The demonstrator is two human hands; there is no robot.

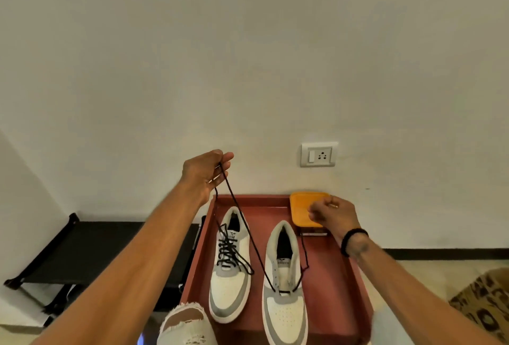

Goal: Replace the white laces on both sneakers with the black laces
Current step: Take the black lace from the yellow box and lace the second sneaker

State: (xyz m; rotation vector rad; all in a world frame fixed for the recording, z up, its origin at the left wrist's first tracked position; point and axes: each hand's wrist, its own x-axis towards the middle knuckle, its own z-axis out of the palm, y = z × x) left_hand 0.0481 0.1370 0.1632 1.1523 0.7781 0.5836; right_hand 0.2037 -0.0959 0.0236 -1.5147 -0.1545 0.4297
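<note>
Two white-and-grey sneakers stand on a reddish-brown tray table point(341, 286). The left sneaker point(230, 264) carries a black lace through its eyelets, its ends lying loose. The right sneaker point(285, 289) has a black lace point(254, 245) threaded only through its lowest eyelets. My left hand point(205, 173) is raised high above the tray and pinches one end of that lace, which runs taut down to the shoe. My right hand point(334, 213) is curled over the tray's far right and holds the other end, which hangs down to the shoe.
An orange lidded box point(301, 205) sits at the tray's far right corner, partly behind my right hand. A black folding stand point(91, 251) is on the left by the wall. A wall socket point(319, 154) is above. My knee in torn jeans point(187, 325) touches the tray's near edge.
</note>
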